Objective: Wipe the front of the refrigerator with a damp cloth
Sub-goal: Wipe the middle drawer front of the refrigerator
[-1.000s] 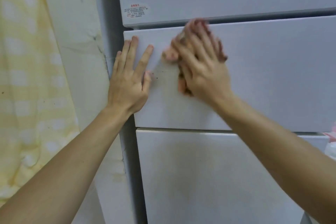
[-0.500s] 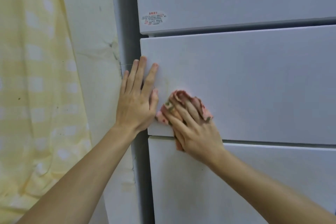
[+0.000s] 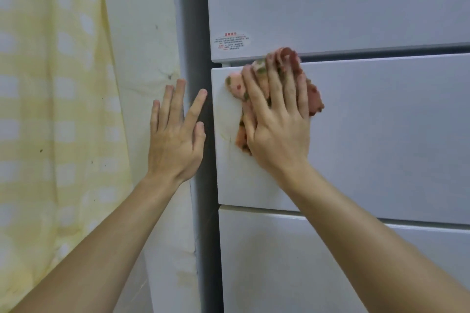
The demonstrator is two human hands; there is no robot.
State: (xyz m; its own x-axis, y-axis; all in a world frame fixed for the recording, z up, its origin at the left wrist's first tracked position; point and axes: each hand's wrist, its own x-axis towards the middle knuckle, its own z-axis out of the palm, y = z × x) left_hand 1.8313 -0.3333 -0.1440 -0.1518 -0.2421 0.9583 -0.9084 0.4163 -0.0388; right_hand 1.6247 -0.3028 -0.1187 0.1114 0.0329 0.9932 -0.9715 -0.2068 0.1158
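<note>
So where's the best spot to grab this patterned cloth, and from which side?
The cloth lies pressed flat on the middle drawer front under the right hand. Probably pinch its bunched top fold, which sticks out beyond the hand, coming from above: it looks like the only raised part.

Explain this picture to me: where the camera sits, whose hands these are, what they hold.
No machine here: a person wears a camera on the head, looking forward and down, so both arms reach in from below. The right hand presses a pink patterned cloth flat against the top left corner of the refrigerator's middle drawer front, fingers straight, no curled grip. The left hand is open beside the refrigerator's left edge, holding nothing. A sticker sits on the door above; a yellow checked curtain hangs left.
</note>
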